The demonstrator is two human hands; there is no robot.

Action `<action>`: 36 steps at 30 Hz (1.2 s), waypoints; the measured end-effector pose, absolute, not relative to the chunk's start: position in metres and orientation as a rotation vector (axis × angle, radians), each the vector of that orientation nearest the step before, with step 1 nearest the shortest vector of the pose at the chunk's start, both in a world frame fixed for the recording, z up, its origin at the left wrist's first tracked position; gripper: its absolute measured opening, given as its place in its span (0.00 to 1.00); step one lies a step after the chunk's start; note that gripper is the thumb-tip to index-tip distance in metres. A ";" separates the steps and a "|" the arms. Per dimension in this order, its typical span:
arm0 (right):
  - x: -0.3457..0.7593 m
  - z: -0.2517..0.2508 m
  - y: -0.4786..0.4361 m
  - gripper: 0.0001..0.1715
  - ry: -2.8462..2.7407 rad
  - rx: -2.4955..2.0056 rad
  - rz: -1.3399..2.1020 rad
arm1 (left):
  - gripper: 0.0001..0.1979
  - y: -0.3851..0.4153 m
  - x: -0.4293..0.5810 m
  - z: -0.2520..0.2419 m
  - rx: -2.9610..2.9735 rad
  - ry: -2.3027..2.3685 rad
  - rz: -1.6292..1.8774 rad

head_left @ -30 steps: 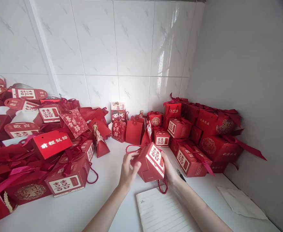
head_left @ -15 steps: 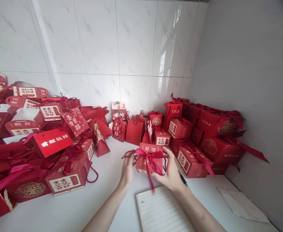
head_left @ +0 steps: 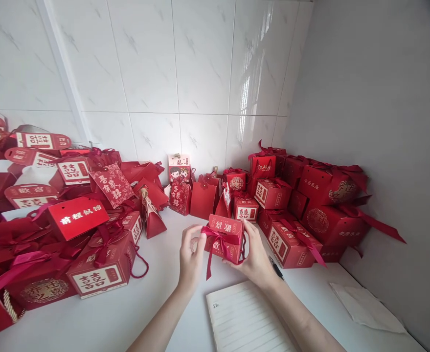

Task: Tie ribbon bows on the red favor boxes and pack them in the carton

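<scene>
In front of me a small red gift box (head_left: 229, 226) with gold-white characters is held up a little, tilted. A dark red ribbon (head_left: 220, 238) is tied in a bow across it, one tail hanging down. My right hand (head_left: 256, 255) grips the box by its right side, thumb at the lower edge and fingers behind. At the left edge, my left hand (head_left: 192, 254) has its fingers curled, its thumb pressed to the left loop of the bow. Part of a dark red cord shows between the box and my right hand.
An open lined notebook (head_left: 247, 318) lies below my hands, a black pen (head_left: 276, 268) beside it. Red boxes (head_left: 97, 281) and bags are heaped at left; more boxes (head_left: 293, 242) are stacked at right. A white paper sheet (head_left: 367, 308) lies on the right.
The box has turned and its bow has shifted left, the ribbon tail now hanging further left. My left hand has risen to the bow's left loop. My right hand keeps its hold.
</scene>
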State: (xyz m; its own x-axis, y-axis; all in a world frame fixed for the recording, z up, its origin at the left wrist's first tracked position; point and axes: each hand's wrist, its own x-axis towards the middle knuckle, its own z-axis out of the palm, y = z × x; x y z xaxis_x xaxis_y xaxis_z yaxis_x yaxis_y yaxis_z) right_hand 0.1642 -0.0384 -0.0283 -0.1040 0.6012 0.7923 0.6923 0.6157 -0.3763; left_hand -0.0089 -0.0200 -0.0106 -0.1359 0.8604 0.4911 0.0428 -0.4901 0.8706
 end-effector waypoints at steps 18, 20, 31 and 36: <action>0.158 -0.028 -0.042 0.52 -1.721 -0.945 0.007 | 0.13 -0.029 -0.008 -0.019 2.568 0.453 1.924; 0.158 -0.028 -0.042 0.53 -1.718 -0.945 0.020 | 0.14 -0.028 -0.008 -0.019 2.581 0.451 1.921; 0.158 -0.028 -0.043 0.51 -1.700 -0.962 -0.016 | 0.10 -0.030 -0.008 -0.016 2.605 0.455 1.923; 0.161 -0.029 -0.040 0.50 -1.674 -0.964 -0.068 | 0.07 -0.029 -0.006 -0.017 2.619 0.668 1.964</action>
State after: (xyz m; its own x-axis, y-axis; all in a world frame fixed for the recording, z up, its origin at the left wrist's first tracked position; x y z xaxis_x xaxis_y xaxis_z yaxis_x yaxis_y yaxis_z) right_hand 0.1610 -0.0403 -0.0287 -0.0174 0.5520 0.8337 0.6174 0.6618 -0.4253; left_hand -0.0060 -0.0287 -0.0173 0.2366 0.1944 0.9520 0.4267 -0.9010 0.0779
